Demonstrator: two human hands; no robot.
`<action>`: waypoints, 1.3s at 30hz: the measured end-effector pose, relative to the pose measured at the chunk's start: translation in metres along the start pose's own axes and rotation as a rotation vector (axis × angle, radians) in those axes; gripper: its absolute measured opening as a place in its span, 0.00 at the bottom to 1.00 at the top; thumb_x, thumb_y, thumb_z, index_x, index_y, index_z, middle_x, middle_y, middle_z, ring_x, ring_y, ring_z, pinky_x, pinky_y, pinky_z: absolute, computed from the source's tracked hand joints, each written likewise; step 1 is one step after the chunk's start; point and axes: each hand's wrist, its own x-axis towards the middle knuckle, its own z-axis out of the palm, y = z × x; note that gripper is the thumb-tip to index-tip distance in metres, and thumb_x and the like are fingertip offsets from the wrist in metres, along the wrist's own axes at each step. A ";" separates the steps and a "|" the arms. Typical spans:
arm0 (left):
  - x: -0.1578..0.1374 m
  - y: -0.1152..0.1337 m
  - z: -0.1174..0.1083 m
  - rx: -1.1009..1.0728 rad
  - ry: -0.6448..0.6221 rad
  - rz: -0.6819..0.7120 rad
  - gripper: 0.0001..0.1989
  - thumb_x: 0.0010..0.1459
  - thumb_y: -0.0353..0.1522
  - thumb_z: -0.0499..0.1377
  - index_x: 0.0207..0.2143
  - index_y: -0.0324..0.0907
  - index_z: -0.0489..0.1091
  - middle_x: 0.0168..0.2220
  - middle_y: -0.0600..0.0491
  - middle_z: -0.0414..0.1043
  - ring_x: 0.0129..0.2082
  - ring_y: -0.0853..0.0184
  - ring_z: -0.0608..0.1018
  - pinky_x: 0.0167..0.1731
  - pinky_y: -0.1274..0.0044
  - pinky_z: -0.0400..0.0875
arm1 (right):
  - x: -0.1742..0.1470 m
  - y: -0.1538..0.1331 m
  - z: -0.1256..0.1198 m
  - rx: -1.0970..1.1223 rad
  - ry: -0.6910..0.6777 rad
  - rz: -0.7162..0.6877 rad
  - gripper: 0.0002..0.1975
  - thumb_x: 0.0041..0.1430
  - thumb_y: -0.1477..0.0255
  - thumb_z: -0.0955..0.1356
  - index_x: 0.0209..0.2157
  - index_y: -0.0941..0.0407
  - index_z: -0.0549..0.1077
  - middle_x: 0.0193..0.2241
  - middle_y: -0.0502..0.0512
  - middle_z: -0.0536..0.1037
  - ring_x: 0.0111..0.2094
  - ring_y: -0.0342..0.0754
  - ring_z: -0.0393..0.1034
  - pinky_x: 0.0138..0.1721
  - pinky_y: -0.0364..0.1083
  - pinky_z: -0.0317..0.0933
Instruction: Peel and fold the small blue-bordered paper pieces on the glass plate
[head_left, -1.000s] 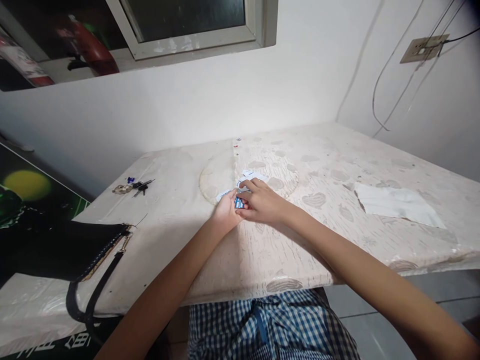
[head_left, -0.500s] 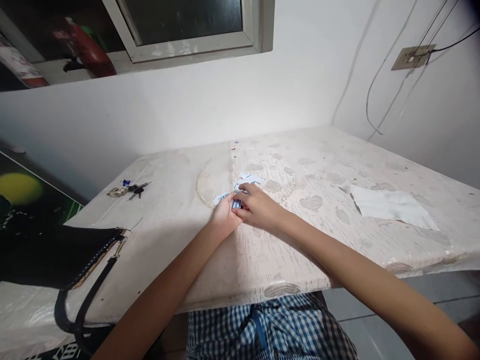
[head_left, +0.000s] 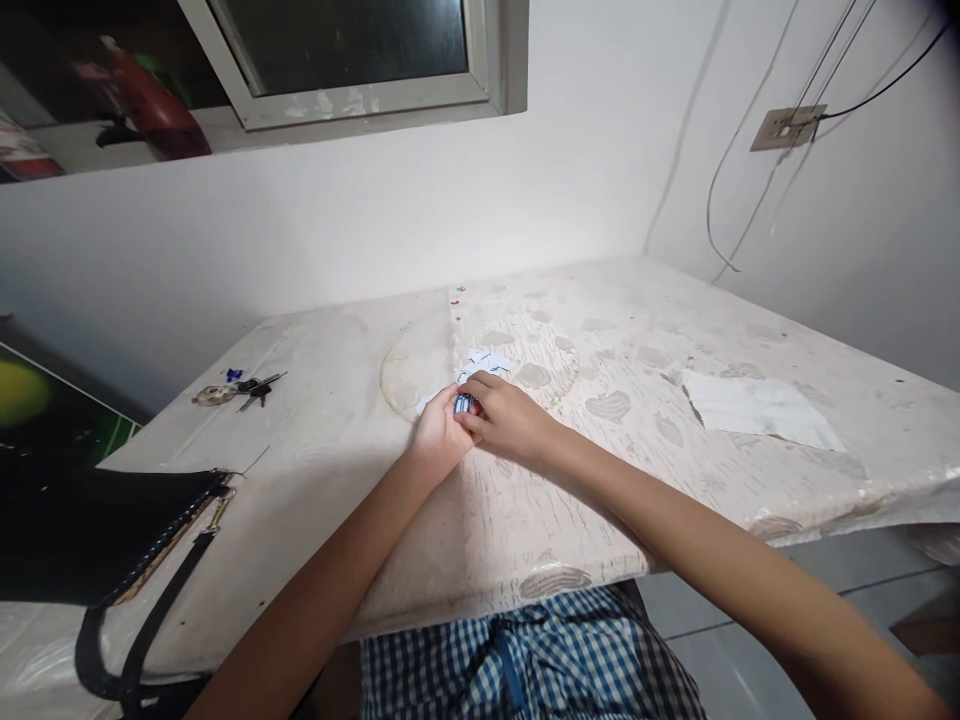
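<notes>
Close together over the middle of the table, both of my hands meet on a small blue-and-white striped piece (head_left: 463, 404); its kind is too small to tell. My left hand (head_left: 439, 433) is closed around it from the left, palm partly up. From the right, my right hand (head_left: 506, 415) grips it with thumb and curled fingers, which hide part of it. Just beyond the fingers lie several white paper scraps (head_left: 489, 361) with blue marks. One more white edge pokes out beside my left fingertips.
A patterned cloth under clear plastic covers the table (head_left: 360, 400). Keys (head_left: 259, 388) lie on the left, near a black bag (head_left: 112, 530) with a strap. To the right is a white cloth (head_left: 757, 408). A wall (head_left: 337, 220) stands behind, with a socket (head_left: 787, 127) and hanging wires.
The view has shifted slightly to the right. My hands stay together on the striped piece, and the white printed piece by my left fingers shows less now.
</notes>
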 end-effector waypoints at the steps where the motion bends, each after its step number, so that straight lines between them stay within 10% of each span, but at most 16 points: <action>1: 0.000 0.000 0.000 0.003 -0.011 0.005 0.06 0.59 0.31 0.48 0.33 0.39 0.63 0.24 0.56 0.64 0.20 0.76 0.70 0.18 0.85 0.64 | 0.000 -0.001 0.001 -0.013 0.005 0.006 0.12 0.58 0.70 0.61 0.42 0.59 0.67 0.39 0.57 0.68 0.38 0.46 0.62 0.36 0.44 0.57; 13: 0.000 -0.003 0.001 0.123 0.014 0.047 0.07 0.52 0.22 0.48 0.25 0.37 0.63 0.19 0.56 0.63 0.17 0.76 0.66 0.19 0.84 0.63 | -0.001 -0.003 0.002 -0.051 0.015 0.041 0.19 0.57 0.69 0.59 0.50 0.61 0.64 0.44 0.63 0.67 0.44 0.52 0.62 0.40 0.49 0.59; 17: 0.002 -0.003 -0.001 0.221 0.002 0.138 0.06 0.50 0.21 0.49 0.26 0.37 0.63 0.20 0.56 0.64 0.18 0.75 0.68 0.21 0.83 0.64 | 0.004 -0.001 0.003 0.331 0.046 0.153 0.24 0.55 0.68 0.62 0.53 0.60 0.60 0.44 0.62 0.67 0.43 0.49 0.64 0.43 0.49 0.59; 24: 0.000 -0.001 -0.002 0.311 -0.122 0.132 0.04 0.47 0.23 0.48 0.24 0.40 0.58 0.16 0.58 0.56 0.13 0.76 0.59 0.17 0.81 0.59 | 0.012 -0.004 0.009 1.201 0.053 0.498 0.07 0.54 0.71 0.62 0.36 0.57 0.64 0.18 0.47 0.65 0.17 0.42 0.64 0.17 0.41 0.57; 39: -0.005 0.001 0.001 0.347 -0.152 0.108 0.09 0.58 0.34 0.46 0.28 0.40 0.59 0.15 0.61 0.51 0.11 0.78 0.53 0.14 0.83 0.53 | 0.013 0.003 0.005 1.061 0.193 0.381 0.09 0.46 0.75 0.65 0.32 0.58 0.70 0.21 0.47 0.67 0.20 0.40 0.61 0.22 0.42 0.59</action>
